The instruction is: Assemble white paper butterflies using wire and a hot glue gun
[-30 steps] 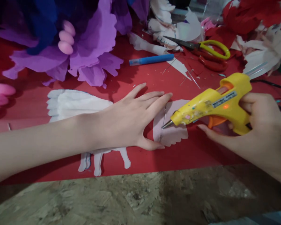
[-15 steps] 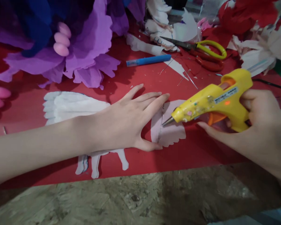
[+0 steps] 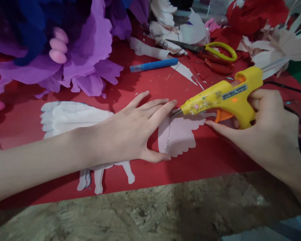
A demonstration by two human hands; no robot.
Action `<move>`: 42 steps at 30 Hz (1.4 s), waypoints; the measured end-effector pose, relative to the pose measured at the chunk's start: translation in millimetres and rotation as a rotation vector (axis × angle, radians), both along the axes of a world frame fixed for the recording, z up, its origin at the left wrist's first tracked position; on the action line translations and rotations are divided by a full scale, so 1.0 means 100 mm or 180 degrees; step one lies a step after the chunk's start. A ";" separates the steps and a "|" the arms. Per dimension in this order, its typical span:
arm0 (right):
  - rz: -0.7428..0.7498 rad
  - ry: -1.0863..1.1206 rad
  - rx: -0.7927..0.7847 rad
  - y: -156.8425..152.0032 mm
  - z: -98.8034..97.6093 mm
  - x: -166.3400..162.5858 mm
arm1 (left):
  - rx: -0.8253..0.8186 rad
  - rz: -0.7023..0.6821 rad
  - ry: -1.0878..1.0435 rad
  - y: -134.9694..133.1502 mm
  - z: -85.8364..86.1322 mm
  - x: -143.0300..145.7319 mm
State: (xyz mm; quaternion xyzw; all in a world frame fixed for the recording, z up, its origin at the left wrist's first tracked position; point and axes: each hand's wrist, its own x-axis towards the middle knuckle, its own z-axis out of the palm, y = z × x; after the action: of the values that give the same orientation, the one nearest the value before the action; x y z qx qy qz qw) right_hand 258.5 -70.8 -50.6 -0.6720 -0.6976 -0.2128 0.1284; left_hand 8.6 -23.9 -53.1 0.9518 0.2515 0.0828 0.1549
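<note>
Yellow glue gun [image 3: 215,98] fills my curled right hand [image 3: 268,124]; spread left hand [image 3: 137,132] touches pink paper [image 3: 182,135]. Nozzle [image 3: 176,112] slip could burn adjacent finger [image 3: 165,111].

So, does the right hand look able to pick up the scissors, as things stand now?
Probably not: the right hand is wrapped around the yellow glue gun, so it does not look free to grasp. The scissors themselves seem uncovered, lying beyond the gun.
</note>
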 end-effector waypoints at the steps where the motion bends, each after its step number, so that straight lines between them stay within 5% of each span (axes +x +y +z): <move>1: 0.0137 -0.0020 0.0054 0.00 0.01 0.00 | 0.0019 -0.0003 -0.0010 0.00 0.00 0.00; 7: 0.0911 -0.0240 0.0260 -0.05 0.05 0.00 | 0.0042 -0.0023 -0.0016 0.01 -0.01 -0.02; 12: 0.0009 0.0042 0.0052 -0.01 0.03 -0.02 | 0.0088 -0.0019 -0.0037 0.01 -0.02 -0.02; 15: -0.0092 0.0189 -0.0074 0.02 0.01 -0.03 | 0.0110 -0.0035 -0.0056 0.01 -0.03 -0.01; 25: 0.1072 -0.0302 0.0287 -0.05 0.02 0.02 | 0.0065 -0.0028 -0.0044 0.01 -0.02 -0.02; 34: -0.0366 0.0410 -0.0177 0.05 0.03 -0.01 | 0.0047 -0.0011 -0.0051 0.01 -0.01 -0.01; 42: -0.0114 0.0328 -0.0147 0.03 0.02 -0.04 | 0.0022 -0.0012 -0.0015 0.00 -0.01 -0.01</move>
State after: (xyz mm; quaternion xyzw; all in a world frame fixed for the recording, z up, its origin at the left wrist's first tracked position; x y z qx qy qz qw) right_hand 254.9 -68.2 -48.1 -0.6972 -0.6827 -0.1639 0.1447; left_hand 7.3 -23.6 -53.9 0.9526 0.2490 0.0856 0.1524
